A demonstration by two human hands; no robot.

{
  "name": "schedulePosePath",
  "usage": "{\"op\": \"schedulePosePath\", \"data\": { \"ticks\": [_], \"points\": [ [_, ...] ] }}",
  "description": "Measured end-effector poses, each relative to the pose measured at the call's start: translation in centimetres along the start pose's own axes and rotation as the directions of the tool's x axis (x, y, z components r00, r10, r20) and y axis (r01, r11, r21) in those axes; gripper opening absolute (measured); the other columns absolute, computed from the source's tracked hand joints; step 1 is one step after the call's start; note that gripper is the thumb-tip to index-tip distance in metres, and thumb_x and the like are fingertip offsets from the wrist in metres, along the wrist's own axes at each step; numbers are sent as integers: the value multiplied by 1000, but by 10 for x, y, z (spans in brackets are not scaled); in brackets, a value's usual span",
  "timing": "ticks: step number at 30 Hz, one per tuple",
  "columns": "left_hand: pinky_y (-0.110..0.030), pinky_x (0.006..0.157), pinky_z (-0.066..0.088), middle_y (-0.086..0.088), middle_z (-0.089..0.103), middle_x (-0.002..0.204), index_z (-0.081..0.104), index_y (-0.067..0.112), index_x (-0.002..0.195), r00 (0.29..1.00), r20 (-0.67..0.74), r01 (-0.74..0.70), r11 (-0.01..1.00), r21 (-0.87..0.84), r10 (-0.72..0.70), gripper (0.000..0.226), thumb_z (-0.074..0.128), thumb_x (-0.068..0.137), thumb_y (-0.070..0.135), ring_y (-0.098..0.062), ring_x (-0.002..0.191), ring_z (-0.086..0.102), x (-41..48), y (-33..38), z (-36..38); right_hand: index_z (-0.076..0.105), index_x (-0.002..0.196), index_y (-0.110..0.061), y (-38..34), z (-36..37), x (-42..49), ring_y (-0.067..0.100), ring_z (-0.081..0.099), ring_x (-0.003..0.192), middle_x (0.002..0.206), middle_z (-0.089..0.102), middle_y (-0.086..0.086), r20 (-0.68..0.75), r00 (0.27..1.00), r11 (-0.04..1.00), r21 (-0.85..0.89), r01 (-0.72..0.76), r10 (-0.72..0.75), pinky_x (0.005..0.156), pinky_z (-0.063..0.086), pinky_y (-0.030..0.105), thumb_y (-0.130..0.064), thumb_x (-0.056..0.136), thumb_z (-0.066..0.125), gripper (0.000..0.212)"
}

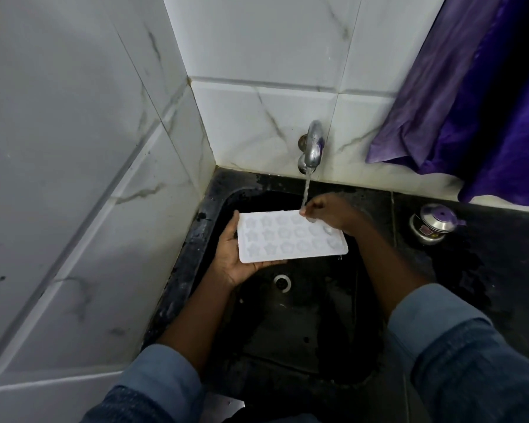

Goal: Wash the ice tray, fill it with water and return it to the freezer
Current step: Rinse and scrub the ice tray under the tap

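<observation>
so, one ice tray in the grip of left hand and right hand

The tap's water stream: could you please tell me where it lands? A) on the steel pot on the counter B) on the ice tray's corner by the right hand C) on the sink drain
B: the water stream meets the ice tray beside the right hand.

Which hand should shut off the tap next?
Probably right. The right hand pinches the far corner of the ice tray just below the tap; the left hand holds the tray from beneath and should hold it level.
</observation>
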State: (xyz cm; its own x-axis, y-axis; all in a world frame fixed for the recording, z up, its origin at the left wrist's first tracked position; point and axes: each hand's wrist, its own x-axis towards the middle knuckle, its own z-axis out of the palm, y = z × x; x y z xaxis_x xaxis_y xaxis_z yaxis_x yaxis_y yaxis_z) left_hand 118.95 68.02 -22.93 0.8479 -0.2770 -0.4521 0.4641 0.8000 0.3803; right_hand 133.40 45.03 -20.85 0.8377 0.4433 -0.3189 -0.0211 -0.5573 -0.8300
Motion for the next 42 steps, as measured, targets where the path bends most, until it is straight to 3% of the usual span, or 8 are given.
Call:
{"op": "schedulePosePath", "data": {
  "ticks": [3,6,10,17,21,29,38,42],
  "points": [
    [-63,101,54,-23,67,139,61,3,141,990,-98,-89,992,93,98,69,40,108,59,-40,123,69,-4,-1,5,73,82,-6,-4,9,10,13,64,72,83,74,14,-91,996,997,-78,7,-14,66,48,29,-33,85,86,30],
    [-59,95,60,-23,67,138,57,3,144,978,-101,-178,984,24,180,77,45,99,65,-39,121,70,-4,-7,10,69,100,-10,-3,39,11,31,69,103,104,71,17,-202,976,951,-309,20,-86,90,52,43,-36,100,65,26],
    [-59,104,55,-23,63,144,56,5,147,961,-120,-255,966,-29,250,90,41,95,77,-40,129,65,0,-14,6,17,164,-4,1,82,-4,40,10,158,171,14,23,-245,968,790,-604,-107,-56,126,3,55,-49,110,30,72],
    [-58,121,36,-21,65,143,66,6,138,953,-213,-234,970,-61,216,104,30,89,90,-37,137,58,5,-30,-2,-1,166,-7,-18,121,-47,30,-8,161,173,-5,14,212,948,680,-661,318,-237,130,-3,47,-57,109,22,79],
    [-45,90,64,-19,74,127,65,5,137,939,-268,-236,971,-50,214,108,29,86,93,-33,111,74,9,-30,-3,5,166,-11,-19,121,-59,20,-7,161,174,-3,7,352,841,554,-636,537,-411,128,-8,36,-57,109,23,76],
    [-63,117,41,-20,66,142,54,9,151,939,-215,-288,956,-60,270,105,26,89,89,-41,128,66,8,-27,-1,1,165,-3,3,61,-8,39,-1,160,172,4,22,-68,996,718,-696,-5,-59,129,-2,51,-64,106,19,86],
    [-50,112,48,-7,73,123,68,16,121,932,-239,-300,951,-78,274,89,29,89,89,-26,114,72,23,-31,15,14,166,-11,-29,111,-41,23,3,161,174,5,9,302,855,627,-584,515,-421,130,0,40,-36,112,33,62],
    [-61,120,36,-21,61,148,64,9,142,960,-108,-266,961,-72,258,106,27,87,91,-39,137,58,18,-32,16,6,166,-10,-1,78,-14,30,6,160,174,5,16,58,976,747,-635,197,-208,130,8,48,-50,111,28,72]
  ]
}}
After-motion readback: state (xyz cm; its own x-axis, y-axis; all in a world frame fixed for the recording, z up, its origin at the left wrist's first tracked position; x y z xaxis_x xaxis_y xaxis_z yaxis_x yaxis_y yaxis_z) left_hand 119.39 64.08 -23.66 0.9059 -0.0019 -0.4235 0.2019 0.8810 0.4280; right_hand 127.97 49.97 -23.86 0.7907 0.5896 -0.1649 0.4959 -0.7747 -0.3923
